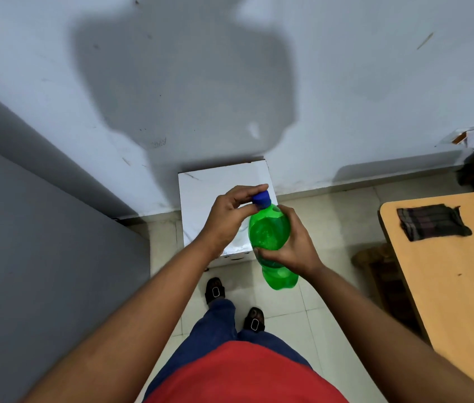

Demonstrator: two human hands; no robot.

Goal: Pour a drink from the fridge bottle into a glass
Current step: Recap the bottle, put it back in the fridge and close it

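**Cap about to come off, no glass in sight**

While the person stands on the tiled floor, a green translucent plastic bottle (270, 237) is held in mid-air at waist height, over a white box-like stand (201, 193) against the wall. Right hand (294, 248) wraps the bottle's middle, grip clamped on it. Left hand (230, 216) pinches the blue screw cap (261, 199), fingertips closed round it. Cap looks seated; judged step: unscrewing.

Risks from here:
- Looks like a fizzy drink; a fast twist could foam over onto the floor.
- Squeezing the soft wall as the cap frees would push liquid out.
- Bottle tilts slightly away, so a freed cap may spill.
- No glass visible. Wooden bench (448, 286), right, carries only a dark folded cloth (430, 222).
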